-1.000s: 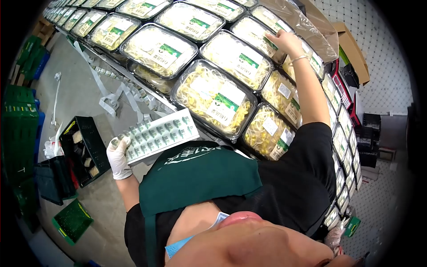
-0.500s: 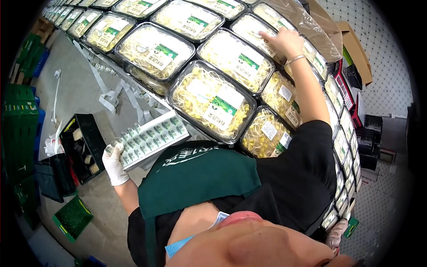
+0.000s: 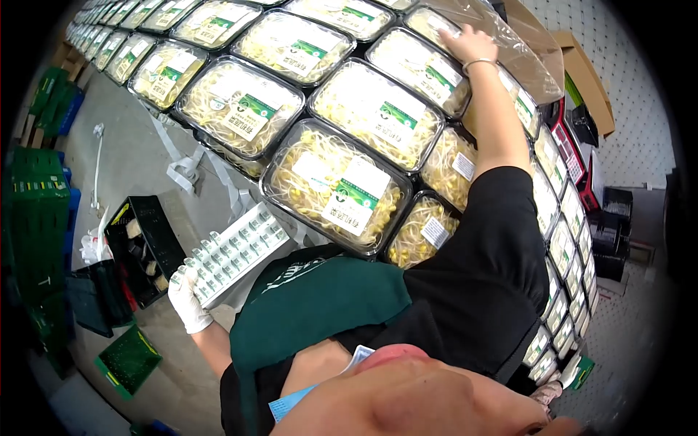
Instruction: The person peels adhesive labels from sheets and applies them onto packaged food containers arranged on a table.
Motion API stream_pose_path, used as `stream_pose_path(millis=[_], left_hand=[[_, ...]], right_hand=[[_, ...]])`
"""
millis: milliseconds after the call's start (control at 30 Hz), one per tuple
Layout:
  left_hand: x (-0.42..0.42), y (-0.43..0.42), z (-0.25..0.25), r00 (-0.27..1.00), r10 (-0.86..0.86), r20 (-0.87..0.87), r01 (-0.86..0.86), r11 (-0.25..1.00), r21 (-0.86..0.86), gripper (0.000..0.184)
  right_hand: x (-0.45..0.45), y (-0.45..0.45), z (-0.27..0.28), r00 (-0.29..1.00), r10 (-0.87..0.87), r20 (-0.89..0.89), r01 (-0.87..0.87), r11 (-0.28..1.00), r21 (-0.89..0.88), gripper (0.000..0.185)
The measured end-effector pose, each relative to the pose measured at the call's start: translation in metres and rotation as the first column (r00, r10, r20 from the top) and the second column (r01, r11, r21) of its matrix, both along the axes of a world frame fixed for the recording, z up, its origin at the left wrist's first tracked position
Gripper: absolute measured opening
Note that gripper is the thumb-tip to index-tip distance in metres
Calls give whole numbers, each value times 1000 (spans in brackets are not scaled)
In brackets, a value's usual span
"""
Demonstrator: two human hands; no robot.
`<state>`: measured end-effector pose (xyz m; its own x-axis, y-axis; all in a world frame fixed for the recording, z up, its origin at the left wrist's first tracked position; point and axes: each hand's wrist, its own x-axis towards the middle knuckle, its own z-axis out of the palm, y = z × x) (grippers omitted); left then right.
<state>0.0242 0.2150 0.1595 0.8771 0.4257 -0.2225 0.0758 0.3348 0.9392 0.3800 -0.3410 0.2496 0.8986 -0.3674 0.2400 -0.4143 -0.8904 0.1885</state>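
Note:
My left hand (image 3: 190, 301), in a white glove, grips the near end of a white sheet of stickers (image 3: 238, 253) with rows of small green labels, some curling up. Bare and wearing a bracelet, my right hand (image 3: 471, 45) reaches to the far rows, fingers stretched onto the lid of a bean sprout tray (image 3: 427, 25). Beneath my wrist lies another sprout tray (image 3: 420, 69) with a green label. Closer to me, a large tray of sprouts (image 3: 334, 185) bears a green and white label. Beside it, a smaller-looking sprout tray (image 3: 425, 232) carries a white sticker.
Sprout trays continue in rows toward the upper left and down the right side. A clear plastic bag (image 3: 509, 36) and a cardboard box (image 3: 582, 80) lie beyond. On the floor are a black crate (image 3: 145, 251) and a green crate (image 3: 129, 360). Another person's sleeve (image 3: 547, 392) shows at lower right.
My right hand has moved up and farther away, from one tray's lid to the tray behind it. The sticker sheet stays in my left hand, and the view has shifted slightly.

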Motion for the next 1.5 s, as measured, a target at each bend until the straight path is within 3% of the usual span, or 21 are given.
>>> stream_pose_path(millis=[100, 200, 267, 400, 500, 667, 767, 800, 867, 967, 1000, 1067, 1133, 1167, 1200, 1267, 1300, 1333, 1367, 1400, 1500], left_hand=[[6, -4, 6, 1000, 6, 0, -6, 1000, -17, 7], [14, -12, 14, 1000, 21, -10, -22, 998, -58, 4], [18, -16, 24, 993, 12, -120, -20, 998, -65, 6], [21, -6, 14, 999, -50, 12, 51, 995, -89, 6], [15, -11, 21, 998, -60, 6, 61, 993, -100, 5], [-1, 2, 8, 998, -24, 66, 30, 996, -87, 8], [-4, -7, 18, 1000, -19, 20, 22, 990, -137, 7], [-4, -8, 20, 1000, -31, -5, 29, 988, -153, 6], [-2, -2, 12, 998, -60, 17, 61, 989, -132, 2], [4, -5, 17, 993, -114, 0, 114, 993, -32, 2], [5, -4, 17, 994, -113, 3, 113, 993, -35, 2], [2, 0, 17, 985, -174, 14, 173, 985, 22, 4], [1, 5, 14, 978, -209, 1, 209, 978, 26, 7], [2, 2, 17, 975, -220, -3, 220, 973, 66, 6], [4, -1, 21, 974, -225, -6, 224, 969, 102, 6], [13, -14, 36, 926, -377, -28, 378, 919, 114, 7], [18, -23, 44, 873, -487, 0, 484, 869, 105, 6], [21, -37, 57, 833, -551, -44, 550, 820, 159, 10], [26, -45, 62, 751, -660, 10, 642, 734, 222, 17], [30, -46, 64, 636, -772, -18, 747, 609, 266, 20], [20, -78, 73, 618, -752, 229, 733, 657, 177, 20]], right_hand=[[-31, -61, 19, 969, -196, 152, 179, 977, 119, 66], [-77, -123, 15, 876, -166, 453, -172, 769, 615, 59], [-99, -125, 4, 885, -130, 447, -253, 673, 695, 58], [-102, -100, -11, 876, 24, 483, -231, 899, 373, 49], [-98, -94, -17, 962, 125, 243, -179, 960, 213, 47], [-138, -114, 13, 940, -329, 93, 317, 940, 122, 73], [-157, -121, 5, 929, -89, 358, -210, 671, 711, 62], [-174, -89, 12, 920, -51, 388, -321, 468, 824, 58], [-188, -53, 5, 921, 27, 390, -369, 387, 845, 53], [-193, -19, 4, 915, 175, 363, -374, 705, 602, 48], [-191, -17, -5, 900, 293, 323, -405, 837, 368, 47], [-192, -14, -19, 887, 371, 275, -437, 866, 243, 44], [-192, -26, -18, 950, 292, 107, -296, 955, 19, 43], [-201, -32, -4, 997, 50, -65, -43, 993, 107, 52], [-203, -39, -2, 971, -220, -94, 231, 964, 131, 61], [-207, -64, 7, 947, -317, 46, 312, 946, 90, 61], [-217, -36, 25, 958, -237, 159, 209, 963, 171, 62], [-212, -34, 23, 971, 73, 227, -104, 986, 129, 56], [-216, 11, 28, 913, 261, 313, -383, 810, 444, 51], [-235, 72, 40, 814, 373, 446, -580, 468, 667, 46], [-313, 215, 61, 597, 758, 264, -708, 343, 617, 37]])
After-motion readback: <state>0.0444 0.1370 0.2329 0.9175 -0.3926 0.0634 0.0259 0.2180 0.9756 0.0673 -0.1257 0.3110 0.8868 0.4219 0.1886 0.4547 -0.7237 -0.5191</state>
